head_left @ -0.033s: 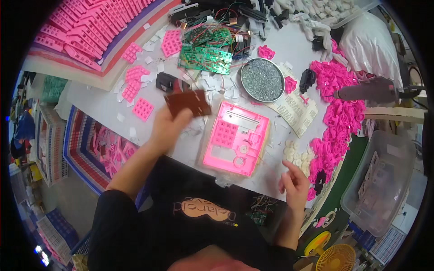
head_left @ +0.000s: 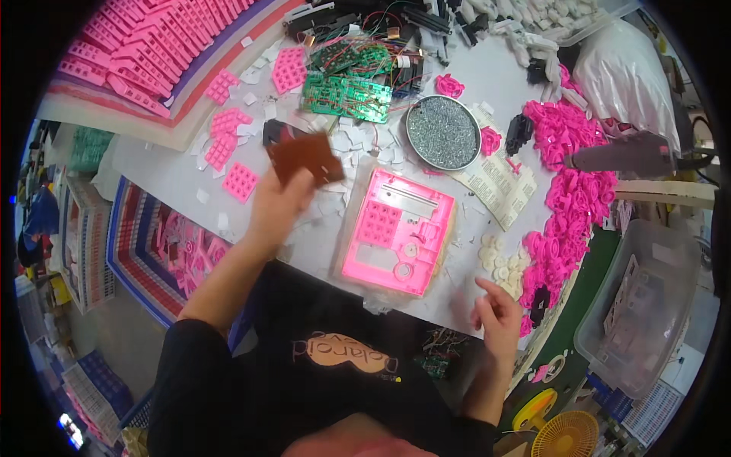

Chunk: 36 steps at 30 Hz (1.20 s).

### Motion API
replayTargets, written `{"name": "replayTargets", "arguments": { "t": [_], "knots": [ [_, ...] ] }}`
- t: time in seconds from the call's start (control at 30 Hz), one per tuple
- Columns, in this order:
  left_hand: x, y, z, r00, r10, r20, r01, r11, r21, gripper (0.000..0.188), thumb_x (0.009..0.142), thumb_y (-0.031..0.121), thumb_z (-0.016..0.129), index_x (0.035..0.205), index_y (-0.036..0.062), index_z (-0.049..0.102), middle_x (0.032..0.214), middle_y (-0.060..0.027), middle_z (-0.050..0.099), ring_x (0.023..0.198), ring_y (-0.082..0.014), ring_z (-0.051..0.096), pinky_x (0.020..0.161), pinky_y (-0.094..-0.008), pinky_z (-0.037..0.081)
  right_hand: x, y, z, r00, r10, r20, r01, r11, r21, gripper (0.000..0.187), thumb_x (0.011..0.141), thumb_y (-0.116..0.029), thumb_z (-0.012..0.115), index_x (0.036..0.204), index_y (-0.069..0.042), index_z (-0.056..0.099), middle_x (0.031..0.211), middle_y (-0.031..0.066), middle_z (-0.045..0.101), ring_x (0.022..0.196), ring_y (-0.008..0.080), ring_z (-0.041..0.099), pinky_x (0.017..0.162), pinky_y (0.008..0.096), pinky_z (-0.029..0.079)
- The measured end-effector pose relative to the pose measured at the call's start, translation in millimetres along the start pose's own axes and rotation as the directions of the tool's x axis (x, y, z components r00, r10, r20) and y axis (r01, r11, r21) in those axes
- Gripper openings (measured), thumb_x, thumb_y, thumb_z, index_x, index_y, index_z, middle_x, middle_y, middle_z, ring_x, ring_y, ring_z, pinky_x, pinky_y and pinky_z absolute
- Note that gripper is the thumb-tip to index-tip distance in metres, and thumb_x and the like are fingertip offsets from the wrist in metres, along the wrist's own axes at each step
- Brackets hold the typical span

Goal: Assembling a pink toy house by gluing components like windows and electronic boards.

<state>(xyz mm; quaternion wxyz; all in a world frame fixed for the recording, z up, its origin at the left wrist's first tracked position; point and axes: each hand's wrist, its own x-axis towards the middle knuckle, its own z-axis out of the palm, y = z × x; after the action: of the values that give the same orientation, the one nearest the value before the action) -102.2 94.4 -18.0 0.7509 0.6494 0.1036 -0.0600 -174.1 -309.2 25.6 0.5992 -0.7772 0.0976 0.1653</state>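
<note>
My left hand (head_left: 280,209) grips a flat brown board (head_left: 306,160), probably a bare circuit board, by its near edge. It is raised over the left-middle of the table and a little blurred. To its right, a pink plastic casing (head_left: 358,255) lies on a pad, with a pink button grid (head_left: 382,222) and small round parts inside. My right hand (head_left: 499,316) hovers near the table's front edge, right of the casing, beside a heap of white round pieces (head_left: 504,263). Its index finger is stretched, the others loosely bent, and nothing shows in it.
A round dish of small metal screws (head_left: 443,133) stands behind the casing. Wired green circuit boards (head_left: 346,99) lie at the back. On the right are piled pink parts (head_left: 571,190) and a grey power screwdriver (head_left: 620,159). Stacked pink casings (head_left: 145,46) fill the far left.
My left hand and the brown board have shifted slightly left, and the board has tilted a little. My right hand is almost where it was.
</note>
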Motion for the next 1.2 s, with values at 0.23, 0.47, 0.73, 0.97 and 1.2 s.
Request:
{"name": "replayTargets", "arguments": {
  "t": [0.23, 0.47, 0.73, 0.97, 1.2],
  "knots": [
    [-38, 19, 2, 0.881, 0.221, 0.417, -0.199, 0.975, -0.097, 0.02, 0.092, 0.012, 0.066, 0.111, 0.0049, 0.063, 0.103, -0.0053, 0.071, 0.087, -0.0209, 0.069, 0.072, -0.0336, 0.055, -10, 1, -13, 0.907, -0.337, -0.254, 0.289, 0.934, -0.209, 0.027, 0.089, 0.005, 0.064, 0.115, 0.004, 0.069, 0.076, 0.0006, 0.058, 0.066, 0.0075, 0.054, 0.061, 0.0204, 0.044],
    [-51, 72, 42, 0.442, 0.303, 0.844, -0.765, 0.619, 0.178, 0.027, 0.073, 0.011, 0.073, 0.098, 0.0107, 0.062, 0.09, -0.004, 0.062, 0.075, -0.0284, 0.064, 0.059, -0.0406, 0.051, 35, -131, 36, 0.467, -0.465, 0.753, 0.878, 0.349, -0.329, 0.09, 0.077, -0.07, 0.068, 0.131, 0.002, 0.059, 0.136, 0.0216, 0.057, 0.134, 0.0488, 0.044, 0.105, 0.0558, 0.037],
    [-74, 66, 44, 0.514, 0.28, 0.811, -0.622, 0.773, 0.127, 0.017, 0.088, 0.022, 0.072, 0.098, 0.0112, 0.062, 0.081, -0.0046, 0.059, 0.074, -0.0273, 0.063, 0.058, -0.0386, 0.05, 21, -127, 61, 0.189, 0.238, 0.953, 0.309, 0.906, -0.288, 0.11, 0.074, -0.056, 0.081, 0.153, 0.003, 0.031, 0.143, 0.0266, 0.049, 0.137, 0.0491, 0.04, 0.11, 0.0509, 0.037],
    [-69, 46, 51, 0.551, 0.189, 0.813, -0.537, 0.826, 0.172, 0.018, 0.09, 0.023, 0.071, 0.101, 0.0104, 0.064, 0.081, -0.0071, 0.061, 0.073, -0.0303, 0.063, 0.062, -0.04, 0.051, 39, -93, 38, 0.533, -0.302, 0.79, 0.693, 0.691, -0.203, 0.094, 0.08, -0.051, 0.077, 0.151, -0.002, 0.04, 0.145, 0.0253, 0.046, 0.132, 0.0455, 0.043, 0.106, 0.0495, 0.038],
    [-73, 22, 55, 0.759, -0.202, 0.619, -0.029, 0.94, 0.341, 0.031, 0.096, 0.021, 0.065, 0.121, 0.005, 0.057, 0.093, -0.0104, 0.068, 0.08, -0.023, 0.067, 0.069, -0.0355, 0.053, 59, -60, 81, 0.738, -0.217, 0.639, 0.244, 0.969, 0.047, 0.043, 0.089, -0.016, 0.072, 0.126, 0.003, 0.064, 0.124, 0.0154, 0.064, 0.111, 0.0211, 0.061, 0.093, 0.0368, 0.049]
  ]
}}
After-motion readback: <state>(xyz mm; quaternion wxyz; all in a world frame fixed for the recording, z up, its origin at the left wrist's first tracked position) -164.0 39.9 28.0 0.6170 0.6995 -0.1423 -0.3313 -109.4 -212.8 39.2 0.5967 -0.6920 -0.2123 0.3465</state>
